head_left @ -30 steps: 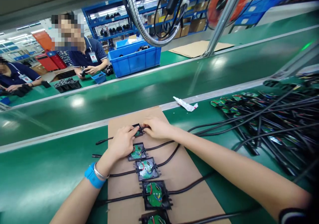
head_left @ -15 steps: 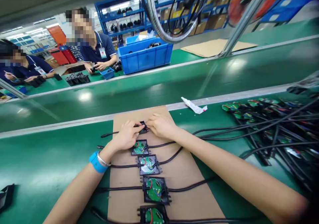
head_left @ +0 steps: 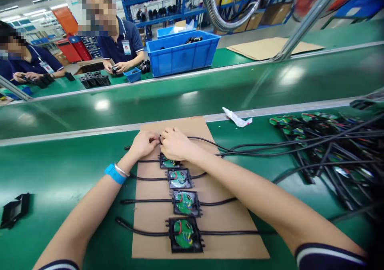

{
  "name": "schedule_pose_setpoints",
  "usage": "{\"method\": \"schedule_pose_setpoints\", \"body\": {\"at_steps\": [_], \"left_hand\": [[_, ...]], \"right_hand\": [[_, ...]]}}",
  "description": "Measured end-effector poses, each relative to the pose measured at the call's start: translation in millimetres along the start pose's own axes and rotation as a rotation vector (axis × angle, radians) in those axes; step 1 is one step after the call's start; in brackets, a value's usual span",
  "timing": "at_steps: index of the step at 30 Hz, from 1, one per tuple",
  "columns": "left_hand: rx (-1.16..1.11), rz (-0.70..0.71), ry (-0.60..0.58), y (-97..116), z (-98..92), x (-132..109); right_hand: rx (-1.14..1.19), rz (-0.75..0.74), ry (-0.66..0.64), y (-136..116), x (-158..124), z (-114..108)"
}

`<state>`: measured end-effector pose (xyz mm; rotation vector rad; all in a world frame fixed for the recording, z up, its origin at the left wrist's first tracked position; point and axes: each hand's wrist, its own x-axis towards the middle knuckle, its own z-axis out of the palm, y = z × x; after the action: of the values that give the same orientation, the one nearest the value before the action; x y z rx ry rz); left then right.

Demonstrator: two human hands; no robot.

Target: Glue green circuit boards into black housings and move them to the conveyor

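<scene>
My left hand (head_left: 146,143), a blue band at its wrist, pinches the left side of a small black housing (head_left: 161,139) at the far end of a cardboard sheet (head_left: 228,244). My right hand (head_left: 174,144) closes on the same housing from the right and hides most of it. Nearer to me on the cardboard lie several open black housings in a column, such as the nearest one (head_left: 185,235), with green round boards and coloured wires inside. Black cables (head_left: 222,202) run out of both their sides.
At right lies a heap of boards and cables (head_left: 330,154). White crumpled wrapping (head_left: 237,118) lies beyond the cardboard, a black part (head_left: 15,210) far left. Across the green belt (head_left: 180,98) stand a blue bin (head_left: 183,54) and two people at work.
Both hands have moved left, and my left fingers have drawn from the top of the housing to its left side. The view has shifted, so the nearest housing now shows whole.
</scene>
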<state>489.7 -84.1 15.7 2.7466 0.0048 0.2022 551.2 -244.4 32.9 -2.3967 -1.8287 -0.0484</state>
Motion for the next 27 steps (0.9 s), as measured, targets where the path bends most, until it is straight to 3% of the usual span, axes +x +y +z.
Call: {"method": "schedule_pose_setpoints", "body": {"at_steps": [2, 5, 6, 7, 8, 11, 13, 15, 17, 20, 23, 25, 27], "left_hand": [[0.017, 0.007, 0.029, 11.3, -8.1, -13.5], [-0.001, 0.057, 0.039, 33.9, -22.8, -67.8], [-0.038, 0.108, -0.014, 41.0, -25.6, -92.9], [-0.109, 0.200, -0.143, 47.3, -26.5, -119.0], [-0.131, 0.233, -0.238, 52.8, -25.4, -144.4], [-0.045, 0.153, -0.291, 63.3, -13.9, -201.6], [-0.019, 0.112, -0.314, 65.5, -7.6, -216.5], [-0.016, 0.108, -0.316, 65.0, -9.6, -212.4], [-0.001, 0.103, -0.255, 63.5, -19.9, -192.2], [0.020, 0.050, -0.147, 59.5, -38.0, -141.0], [0.058, -0.014, -0.093, 48.4, -44.0, -86.2], [0.092, -0.008, -0.073, 35.7, -42.4, -62.5], [0.120, 0.036, -0.095, 21.3, -39.8, -55.0]], "right_hand": [[0.002, 0.020, 0.002, -1.1, -16.1, -9.8], [0.063, 0.019, 0.032, -9.5, -74.4, -28.0], [0.156, 0.003, 0.060, -13.7, -100.6, -32.2], [0.262, -0.016, 0.063, -18.1, -127.8, -34.2], [0.332, -0.005, -0.003, -22.5, -154.4, -34.0], [0.325, 0.106, -0.048, -34.9, -217.1, -20.6], [0.301, 0.130, -0.059, -41.8, -238.5, -8.2], [0.284, 0.138, -0.045, -44.9, -243.9, -1.4], [0.257, 0.173, 0.002, -40.6, -236.5, -4.1], [0.257, 0.233, 0.070, -15.7, -208.5, -20.9], [0.312, 0.288, 0.102, 23.1, -174.3, -37.5], [0.307, 0.325, 0.047, 46.0, -158.9, -40.6], [0.276, 0.357, -0.067, 60.7, -154.6, -34.4]]}}
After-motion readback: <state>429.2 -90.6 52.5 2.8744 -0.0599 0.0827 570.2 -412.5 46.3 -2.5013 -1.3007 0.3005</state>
